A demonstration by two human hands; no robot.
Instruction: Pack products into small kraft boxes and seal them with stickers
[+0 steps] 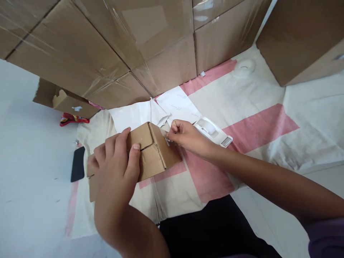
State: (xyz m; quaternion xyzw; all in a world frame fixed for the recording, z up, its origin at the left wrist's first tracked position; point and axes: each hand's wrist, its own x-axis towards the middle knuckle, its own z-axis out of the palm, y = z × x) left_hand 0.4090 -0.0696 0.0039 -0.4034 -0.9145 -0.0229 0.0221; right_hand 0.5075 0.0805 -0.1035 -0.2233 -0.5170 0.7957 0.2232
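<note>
holding cardboard box [152, 159] with left hand [116, 161]

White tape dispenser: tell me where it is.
In the head view, the tape dispenser lies right of centre, on the cloth just beyond the right hand, beside white paper.

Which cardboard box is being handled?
The small box under the left hand, right hand at its end; the others, like the larger taped boxes behind, touch neither hand.
</note>
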